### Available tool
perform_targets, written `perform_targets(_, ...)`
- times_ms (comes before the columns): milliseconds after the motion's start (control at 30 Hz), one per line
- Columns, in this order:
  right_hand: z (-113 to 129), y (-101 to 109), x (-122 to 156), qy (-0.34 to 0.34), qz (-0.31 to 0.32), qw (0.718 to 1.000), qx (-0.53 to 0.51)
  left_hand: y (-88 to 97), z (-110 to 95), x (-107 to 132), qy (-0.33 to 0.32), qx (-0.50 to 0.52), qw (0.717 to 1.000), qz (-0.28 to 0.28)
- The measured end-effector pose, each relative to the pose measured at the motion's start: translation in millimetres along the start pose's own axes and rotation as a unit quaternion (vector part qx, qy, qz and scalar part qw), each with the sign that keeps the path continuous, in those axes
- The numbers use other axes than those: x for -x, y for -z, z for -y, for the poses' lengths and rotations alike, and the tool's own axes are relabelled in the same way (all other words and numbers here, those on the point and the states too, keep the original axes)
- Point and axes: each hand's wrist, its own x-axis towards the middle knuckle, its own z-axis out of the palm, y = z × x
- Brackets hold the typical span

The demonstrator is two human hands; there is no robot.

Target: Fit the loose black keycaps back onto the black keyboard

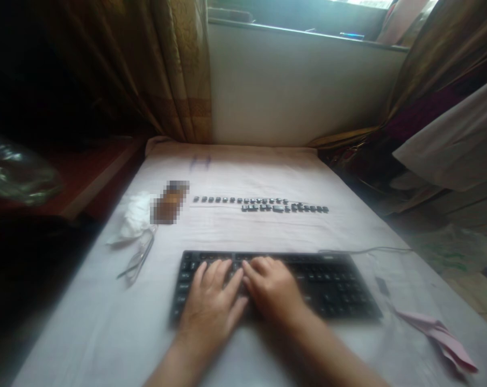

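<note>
A black computer keyboard (328, 285) lies flat on the pale bed sheet, its image somewhat blurred. My left hand (211, 301) rests over the keyboard's left part, palm down with the fingers spread. Beside it, my right hand (273, 287) is over the middle, its fingers curled and the thumb and forefinger close together. Whatever those fingertips hold, if anything, cannot be made out. Beyond the keyboard, small dark keycaps lie in two rows, a far row (238, 200) and a nearer one (286, 208).
Left of the keycaps are a pixelated brown object (169, 204), a crumpled white bundle (134, 215) and what looks like glasses (138, 258). The keyboard cable (372, 249) runs right. A pink cloth strip (441, 333) lies near the right edge. Curtains (174, 70) flank the wall.
</note>
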Motion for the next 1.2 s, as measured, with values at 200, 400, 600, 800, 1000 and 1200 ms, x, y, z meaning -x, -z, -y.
perform_targets(200,-15,13,3,-0.079,-0.012,0.986,-0.148,0.2,2,3,-0.017,-0.007,0.999,-0.027)
perform_targets(400,-89,32,39,-0.279,-0.089,0.952,-0.084,3.4,10,12,-0.034,-0.019,0.998,-0.044)
perform_targets(600,-146,26,92,-0.398,-0.09,0.913,0.0,4.7,24,23,-0.037,-0.057,0.995,-0.067)
perform_targets(800,-140,19,97,-0.4,-0.122,0.908,-0.036,7.6,35,32,-0.006,-0.06,0.995,-0.082)
perform_targets(1000,-122,11,88,-0.386,-0.118,0.912,-0.071,12.3,47,39,0.026,-0.08,0.992,-0.097)
perform_targets(1200,-120,21,68,-0.353,-0.08,0.931,-0.036,5.4,30,36,0.0,-0.084,0.992,-0.093)
